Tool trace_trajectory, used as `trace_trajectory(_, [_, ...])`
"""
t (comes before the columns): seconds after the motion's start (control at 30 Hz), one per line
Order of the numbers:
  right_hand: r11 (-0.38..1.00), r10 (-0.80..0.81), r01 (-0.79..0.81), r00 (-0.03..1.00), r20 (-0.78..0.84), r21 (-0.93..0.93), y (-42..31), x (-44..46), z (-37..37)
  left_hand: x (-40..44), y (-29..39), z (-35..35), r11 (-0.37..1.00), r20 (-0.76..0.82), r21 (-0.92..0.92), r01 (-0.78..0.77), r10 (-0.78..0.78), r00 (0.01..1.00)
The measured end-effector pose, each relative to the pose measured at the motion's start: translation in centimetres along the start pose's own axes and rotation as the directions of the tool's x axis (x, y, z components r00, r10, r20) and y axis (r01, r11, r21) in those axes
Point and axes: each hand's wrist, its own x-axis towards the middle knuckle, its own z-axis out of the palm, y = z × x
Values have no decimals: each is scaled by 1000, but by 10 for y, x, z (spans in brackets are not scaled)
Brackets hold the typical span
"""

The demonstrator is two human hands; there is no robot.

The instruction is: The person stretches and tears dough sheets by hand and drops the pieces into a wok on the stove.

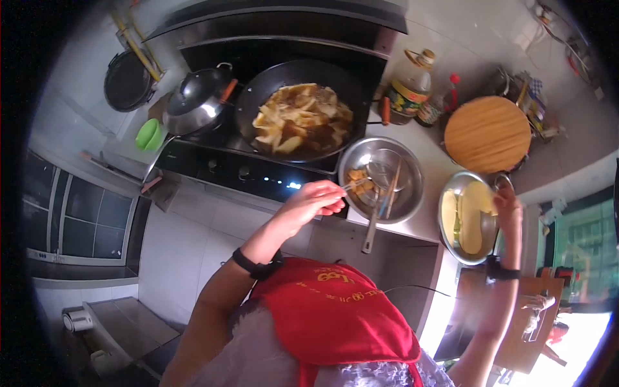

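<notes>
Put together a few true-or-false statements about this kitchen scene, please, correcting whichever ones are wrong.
1. Food lies in the wok on the stove. True.
2. The left hand holds a thin utensil by the steel bowl. True.
3. In the picture, the steel bowl is left of the wok. False: it is to the right.
4. The right hand is at the oval dish. True.
5. The oval dish is empty. False: something pale yellow lies in it.

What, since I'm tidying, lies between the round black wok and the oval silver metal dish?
A round silver metal bowl, seen in the head view.
</notes>
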Motion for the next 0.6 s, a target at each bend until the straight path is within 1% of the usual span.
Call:
trace_trajectory(0.03, [953,241,-251,968,77,171,-48,7,-21,0,3,-5,1000,24,-9,-6,6,1000])
trace_trajectory(0.1, [974,186,-196,978,94,113,-71,26,-40,-2,12,-14,1000,73,-26,-15,17,997])
trace_trajectory(0.13, [975,196,-203,977,85,89,-94,36,-48,-4,15,-19,999,109,-43,-14,19,994])
trace_trajectory(0.17, [944,255,-267,963,85,193,-122,42,-55,-4,19,-24,998,148,-61,-14,23,989])
trace_trajectory(0.23, [842,364,-372,926,98,391,-210,49,-50,-6,29,-33,992,226,-129,12,17,974])
trace_trajectory(0.27, [806,341,-356,932,122,472,-240,51,-43,-4,30,-37,982,251,-186,44,4,968])
trace_trajectory(0.33, [712,286,-324,944,164,624,-293,54,-29,-4,33,-49,913,346,-387,131,12,938])
trace_trajectory(0.43, [589,268,-327,942,203,739,-356,50,8,-13,50,-70,809,406,-516,280,-56,912])
trace_trajectory(0.47, [550,251,-346,937,245,760,-371,48,21,-15,54,-79,763,419,-559,323,-76,905])
trace_trajectory(0.5, [507,232,-367,930,287,780,-383,46,34,-14,51,-92,713,470,-616,336,-10,883])
trace_trajectory(0.53, [461,210,-389,921,328,798,-397,44,46,-18,52,-104,670,432,-681,296,42,901])
trace_trajectory(0.6, [298,141,-399,917,374,867,-428,35,69,-26,55,-127,578,340,-789,208,128,932])
